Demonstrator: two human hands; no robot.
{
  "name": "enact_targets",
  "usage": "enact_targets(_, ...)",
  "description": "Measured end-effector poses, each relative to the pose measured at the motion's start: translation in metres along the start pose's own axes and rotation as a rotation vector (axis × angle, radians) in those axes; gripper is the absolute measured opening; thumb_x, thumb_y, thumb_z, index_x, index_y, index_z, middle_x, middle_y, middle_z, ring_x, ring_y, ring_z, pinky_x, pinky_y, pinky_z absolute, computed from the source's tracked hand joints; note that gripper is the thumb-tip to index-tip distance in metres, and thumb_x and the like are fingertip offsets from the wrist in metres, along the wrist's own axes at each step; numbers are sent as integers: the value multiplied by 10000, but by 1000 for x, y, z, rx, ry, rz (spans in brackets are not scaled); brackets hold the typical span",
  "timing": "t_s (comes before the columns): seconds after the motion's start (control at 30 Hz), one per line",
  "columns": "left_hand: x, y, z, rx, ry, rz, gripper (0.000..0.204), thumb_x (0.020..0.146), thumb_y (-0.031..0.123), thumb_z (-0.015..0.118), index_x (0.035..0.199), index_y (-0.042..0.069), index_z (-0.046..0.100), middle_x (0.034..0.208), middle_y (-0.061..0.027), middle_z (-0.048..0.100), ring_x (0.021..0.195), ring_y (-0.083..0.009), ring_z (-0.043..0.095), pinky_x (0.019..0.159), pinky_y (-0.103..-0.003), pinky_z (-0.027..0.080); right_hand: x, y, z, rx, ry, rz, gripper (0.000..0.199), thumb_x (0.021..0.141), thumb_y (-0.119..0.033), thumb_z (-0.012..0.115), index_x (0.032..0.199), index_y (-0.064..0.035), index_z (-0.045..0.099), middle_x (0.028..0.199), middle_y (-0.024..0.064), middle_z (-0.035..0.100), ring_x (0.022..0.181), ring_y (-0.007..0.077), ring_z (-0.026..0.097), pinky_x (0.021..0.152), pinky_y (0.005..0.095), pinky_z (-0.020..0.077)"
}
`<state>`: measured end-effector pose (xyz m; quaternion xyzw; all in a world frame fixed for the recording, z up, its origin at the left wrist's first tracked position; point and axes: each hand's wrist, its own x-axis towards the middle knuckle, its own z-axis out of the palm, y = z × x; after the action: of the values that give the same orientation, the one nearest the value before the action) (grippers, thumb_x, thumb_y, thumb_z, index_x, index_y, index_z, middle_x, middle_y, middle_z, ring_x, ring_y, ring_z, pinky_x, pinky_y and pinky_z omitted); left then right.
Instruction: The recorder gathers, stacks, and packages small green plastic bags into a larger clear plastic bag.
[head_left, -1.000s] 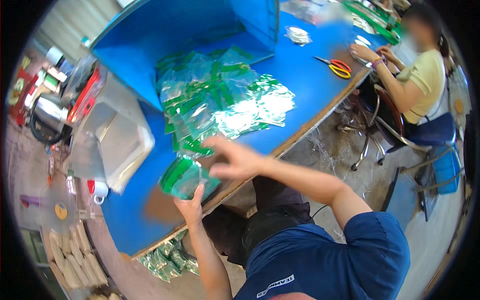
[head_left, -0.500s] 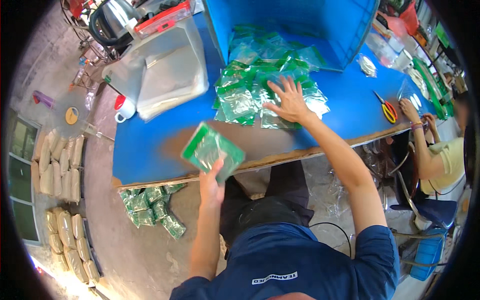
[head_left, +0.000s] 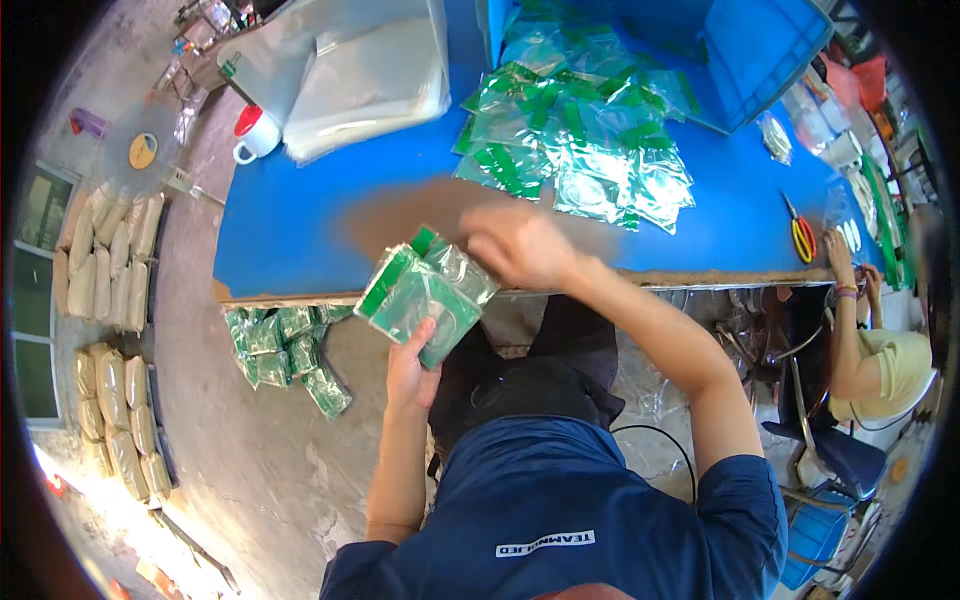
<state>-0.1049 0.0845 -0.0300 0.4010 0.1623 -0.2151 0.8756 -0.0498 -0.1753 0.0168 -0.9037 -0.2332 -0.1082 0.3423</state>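
My left hand (head_left: 408, 368) is closed on several flat clear plastic packets (head_left: 425, 308) with green strips, held in front of the table edge with the thumb on top. One packet (head_left: 462, 268) sticks out at an angle from the others, toward my right hand (head_left: 525, 245). That hand is beside it, smeared by motion, so I cannot tell if its fingers grip the packet. Beyond my hands, a spread pile of similar packets (head_left: 575, 130) lies on the blue tabletop (head_left: 300, 225) and reaches into a blue plastic crate (head_left: 765, 55) tipped on its side.
Clear plastic sleeves (head_left: 365, 85) and a white mug (head_left: 258, 135) stand at the far left. Scissors (head_left: 800, 230) lie at the right, near another person's hand (head_left: 838, 255). Green packets (head_left: 285, 345) and filled bags (head_left: 110, 260) lie on the floor at left.
My right hand has left the pile and come back toward my left hand. An angled packet now shows with those in my left hand. The view has shifted.
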Motion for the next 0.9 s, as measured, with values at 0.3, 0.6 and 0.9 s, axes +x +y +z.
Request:
enact_targets(0.3,-8,-4,-56,-57,-124,62,574,850,66,703,1378,9,487,1310,-120,606,1231,-278,578,1094,-453,433,-11,-5,22,-442,-14,105,823,881,-617,592,1325,70,501,1352,288,486,1257,436,470,1061,524,375)
enact_targets(0.6,-8,-25,-27,-253,-254,-113,652,814,39,751,1401,58,467,1308,-68,598,1239,-247,561,1118,-455,409,-13,37,-4,-523,91,113,424,966,-361,545,1181,0,607,1247,205,576,1154,391,536,1022,525,409)
enact_targets(0.9,1,-39,3,-106,-32,-18,487,918,84,650,1376,32,491,1319,-100,604,1242,-270,570,1087,-441,449,2,36,-10,-392,242,20,404,920,-283,611,1179,28,620,1316,197,568,1259,409,497,1058,512,400)
